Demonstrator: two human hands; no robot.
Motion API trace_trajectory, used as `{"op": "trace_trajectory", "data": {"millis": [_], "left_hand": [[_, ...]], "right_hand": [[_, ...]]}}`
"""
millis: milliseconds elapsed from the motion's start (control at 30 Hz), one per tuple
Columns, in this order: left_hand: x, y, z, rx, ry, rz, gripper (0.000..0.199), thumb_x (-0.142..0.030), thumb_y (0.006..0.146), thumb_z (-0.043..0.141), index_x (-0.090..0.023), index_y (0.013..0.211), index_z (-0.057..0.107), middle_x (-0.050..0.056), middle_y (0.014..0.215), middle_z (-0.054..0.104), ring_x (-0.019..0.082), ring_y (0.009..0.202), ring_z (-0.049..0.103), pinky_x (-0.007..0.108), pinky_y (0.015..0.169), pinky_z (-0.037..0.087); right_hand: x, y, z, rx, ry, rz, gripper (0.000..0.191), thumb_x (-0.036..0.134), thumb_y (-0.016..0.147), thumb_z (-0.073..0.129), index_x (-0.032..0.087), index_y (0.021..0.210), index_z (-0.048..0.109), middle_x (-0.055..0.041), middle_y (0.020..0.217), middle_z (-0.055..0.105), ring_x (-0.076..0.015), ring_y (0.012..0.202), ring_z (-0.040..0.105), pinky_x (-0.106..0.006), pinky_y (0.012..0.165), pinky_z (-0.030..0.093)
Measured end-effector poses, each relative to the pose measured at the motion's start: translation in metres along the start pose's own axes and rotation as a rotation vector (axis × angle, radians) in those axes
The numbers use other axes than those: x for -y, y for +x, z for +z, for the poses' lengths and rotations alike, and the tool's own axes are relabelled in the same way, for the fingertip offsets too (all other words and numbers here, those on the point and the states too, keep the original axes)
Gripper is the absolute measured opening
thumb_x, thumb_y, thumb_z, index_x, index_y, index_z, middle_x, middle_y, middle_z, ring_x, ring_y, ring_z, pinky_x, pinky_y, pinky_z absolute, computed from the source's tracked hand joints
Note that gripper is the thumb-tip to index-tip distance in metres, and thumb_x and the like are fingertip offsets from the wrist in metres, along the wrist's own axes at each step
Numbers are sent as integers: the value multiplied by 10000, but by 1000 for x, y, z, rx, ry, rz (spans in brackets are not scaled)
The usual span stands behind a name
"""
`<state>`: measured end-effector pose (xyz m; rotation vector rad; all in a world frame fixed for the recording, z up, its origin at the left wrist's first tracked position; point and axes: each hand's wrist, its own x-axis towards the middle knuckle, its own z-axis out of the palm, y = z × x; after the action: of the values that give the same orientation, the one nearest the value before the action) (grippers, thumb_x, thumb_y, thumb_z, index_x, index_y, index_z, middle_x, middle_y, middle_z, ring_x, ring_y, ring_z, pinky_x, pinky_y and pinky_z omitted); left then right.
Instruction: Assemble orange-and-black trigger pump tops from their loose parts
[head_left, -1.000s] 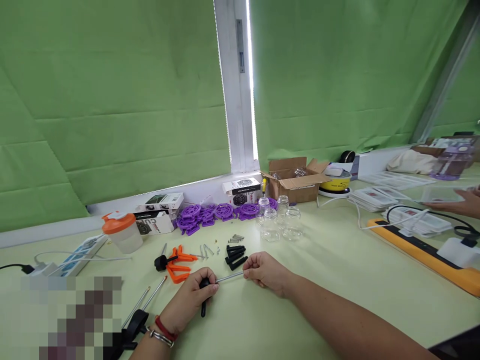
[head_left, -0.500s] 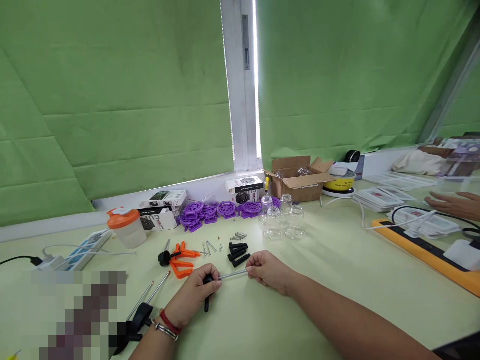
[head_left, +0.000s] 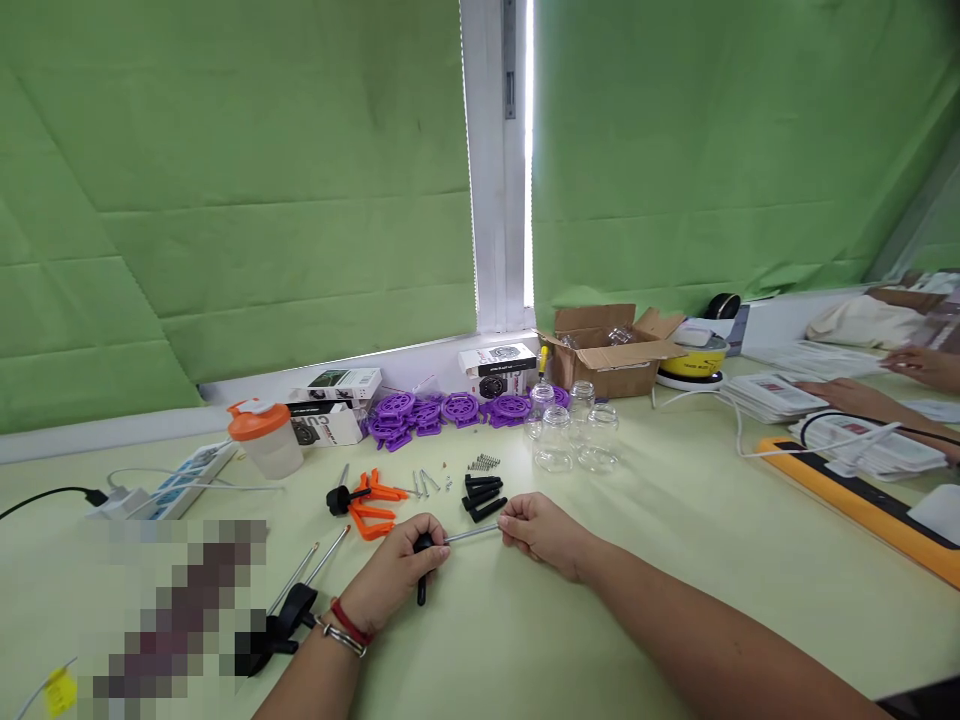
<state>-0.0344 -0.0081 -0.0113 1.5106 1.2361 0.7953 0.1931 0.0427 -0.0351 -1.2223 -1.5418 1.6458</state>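
Note:
My left hand (head_left: 397,565) is closed around a black plastic piece with a stubby arm (head_left: 421,588) that points down toward the table. From this piece a thin metal rod (head_left: 472,531) runs to the right. The fingertips of my right hand (head_left: 541,535) pinch the rod's far end, so its tip is hidden. Just beyond my right hand lie several black plastic handles (head_left: 484,505). Orange plastic brackets (head_left: 373,528) and a black part with a rod (head_left: 341,499) lie beyond my left hand. Two more rods with black ends (head_left: 296,610) rest beside my left forearm.
Springs (head_left: 484,462) and screws (head_left: 425,482) lie mid-table. Behind are purple plastic parts (head_left: 459,408), glass jars (head_left: 555,440), and a cardboard box (head_left: 619,375). An orange-lidded cup (head_left: 266,440) and power strip (head_left: 191,480) stand left. At right, a co-worker's hands (head_left: 847,398) are by white cards (head_left: 772,395).
The camera view has shifted slightly. My hands keep nearly the same hold on the black piece and rod. Two co-worker hands now show at the right, where one showed before.

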Motion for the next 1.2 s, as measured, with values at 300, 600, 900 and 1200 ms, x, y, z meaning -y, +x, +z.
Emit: {"op": "trace_trajectory", "data": {"millis": [300,600,900,1200], "left_hand": [[-4,0,0,4,24,15,148,-290,755,576,-175,773,486,-39,704,472,68,568,396,200,544,334],[-4,-2,-1,-4,-25,15,189,-327,733,604,-180,767,491,-36,711,494,72,562,419,199,549,352],[-1,0,-1,-8,-35,16,190,-331,740,593,-179,778,485,-39,697,484,75,567,416,207,561,358],[-5,-1,-1,2,-11,17,189,-334,732,595,-180,767,491,-32,713,498,81,581,415,211,569,355]], "right_hand": [[-2,-1,3,-31,-199,-116,278,366,836,462,169,641,485,32,557,464,-75,486,324,-215,491,273],[-7,3,3,-17,-184,-139,395,490,870,377,169,674,496,12,580,510,-78,476,337,-220,483,278],[6,-6,2,65,68,-116,222,374,770,570,190,794,449,46,637,511,-47,458,339,-188,440,239],[-4,1,3,38,-18,-127,199,361,781,556,178,761,480,32,624,516,-60,483,366,-199,462,265]]}}
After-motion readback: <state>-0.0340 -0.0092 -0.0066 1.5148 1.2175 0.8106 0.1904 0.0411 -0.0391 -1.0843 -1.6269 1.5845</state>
